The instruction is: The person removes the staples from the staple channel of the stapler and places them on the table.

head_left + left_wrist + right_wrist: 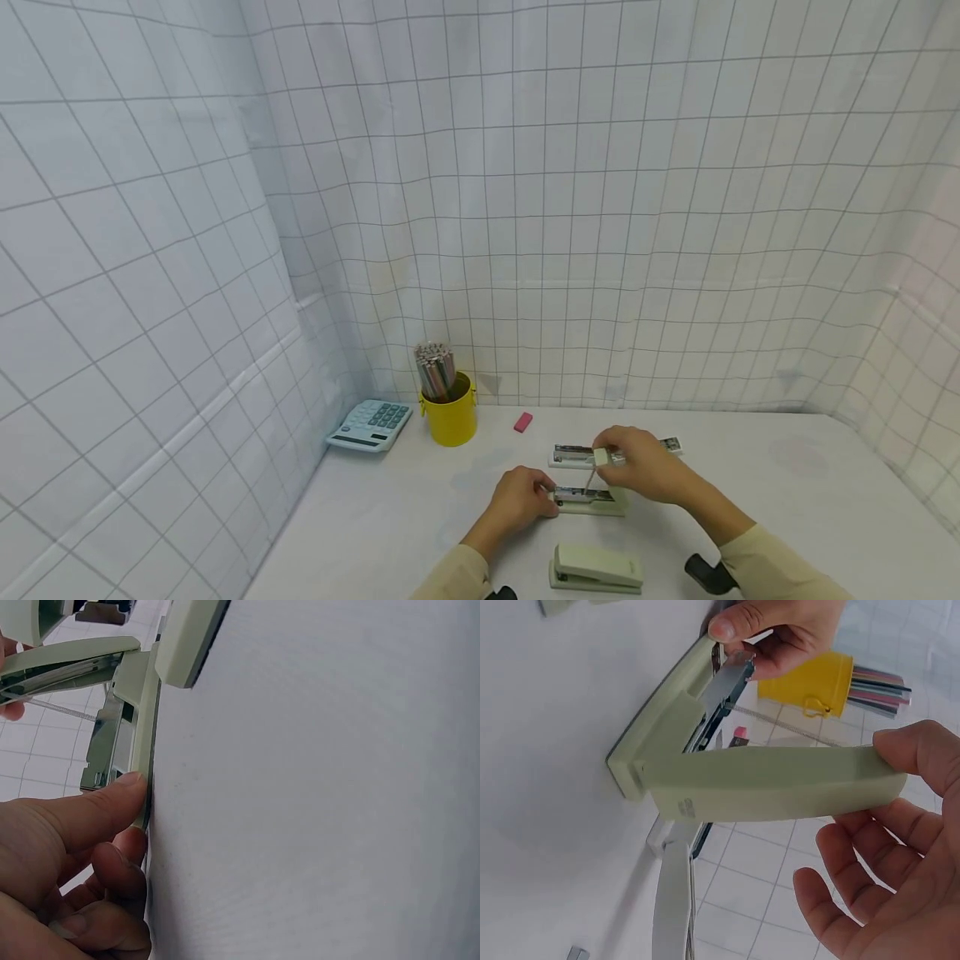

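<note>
A pale green stapler [592, 507] sits on the table with its top cover [772, 784] swung far up. A thin spring [787, 724] stretches between the cover and the metal staple channel [726, 694]. My left hand [517, 497] pinches the front end of the base between thumb and fingers. With thumb and forefinger my right hand [643, 467] grips the tip of the raised cover; its other fingers are loosely bent. Just behind lies a white stapler [570, 464] with its top also raised, partly hidden by my right hand.
A second pale green stapler [597, 569], folded down, lies nearer the front. Farther back are a pink eraser-like block [523, 422], a yellow bucket [452, 423] of pencils [435, 371] and a light blue calculator [371, 425]. Grid-patterned white cloth [562, 250] stands behind the table.
</note>
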`<action>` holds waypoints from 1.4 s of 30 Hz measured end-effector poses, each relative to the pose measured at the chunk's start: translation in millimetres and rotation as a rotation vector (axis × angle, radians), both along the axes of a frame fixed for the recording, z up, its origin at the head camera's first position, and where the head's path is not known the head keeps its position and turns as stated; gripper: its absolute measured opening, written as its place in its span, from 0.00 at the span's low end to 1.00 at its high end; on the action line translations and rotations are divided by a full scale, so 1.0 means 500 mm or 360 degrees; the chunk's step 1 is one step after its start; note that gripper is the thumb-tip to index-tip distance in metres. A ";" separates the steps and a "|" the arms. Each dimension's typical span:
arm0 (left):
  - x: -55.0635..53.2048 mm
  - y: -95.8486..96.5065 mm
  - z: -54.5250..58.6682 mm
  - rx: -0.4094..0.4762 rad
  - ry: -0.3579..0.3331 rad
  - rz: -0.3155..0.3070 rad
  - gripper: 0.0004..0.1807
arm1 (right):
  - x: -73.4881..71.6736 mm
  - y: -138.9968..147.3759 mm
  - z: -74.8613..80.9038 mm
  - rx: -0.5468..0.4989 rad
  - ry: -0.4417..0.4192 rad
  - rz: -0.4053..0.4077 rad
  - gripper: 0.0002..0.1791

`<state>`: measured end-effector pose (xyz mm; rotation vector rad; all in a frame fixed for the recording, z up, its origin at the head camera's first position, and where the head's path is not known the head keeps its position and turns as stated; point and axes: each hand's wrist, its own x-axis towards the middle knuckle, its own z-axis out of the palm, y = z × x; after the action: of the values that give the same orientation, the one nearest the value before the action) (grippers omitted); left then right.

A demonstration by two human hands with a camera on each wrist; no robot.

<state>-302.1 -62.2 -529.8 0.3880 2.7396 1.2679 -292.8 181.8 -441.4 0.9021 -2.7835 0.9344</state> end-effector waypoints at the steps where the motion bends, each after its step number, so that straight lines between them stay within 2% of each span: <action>1: 0.000 0.000 0.000 -0.0001 0.0001 0.0002 0.11 | 0.001 0.005 0.001 -0.0007 -0.0006 -0.0007 0.11; 8: 0.002 0.001 -0.002 -0.0003 -0.0004 0.0025 0.11 | 0.008 0.039 0.001 -0.0037 -0.0046 -0.0072 0.16; 16: 0.002 -0.001 -0.002 -0.0013 -0.0006 0.0024 0.11 | 0.019 0.083 0.001 -0.0086 -0.0096 -0.0169 0.14; 27: 0.001 0.008 0.000 0.0000 -0.0033 0.0021 0.11 | 0.024 0.149 -0.003 -0.0070 -0.0200 -0.0243 0.18; 33: -0.001 0.008 0.003 -0.0003 -0.0049 0.0038 0.11 | 0.027 0.190 -0.013 -0.0048 -0.0302 -0.0234 0.18; 42: -0.002 0.005 -0.001 -0.0012 -0.0066 0.0047 0.10 | 0.020 0.237 -0.045 -0.0045 -0.0419 -0.0123 0.17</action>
<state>-302.9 -59.5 -530.3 0.3182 2.7244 1.2574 -282.7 300.5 -463.9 0.7081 -2.9860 1.1537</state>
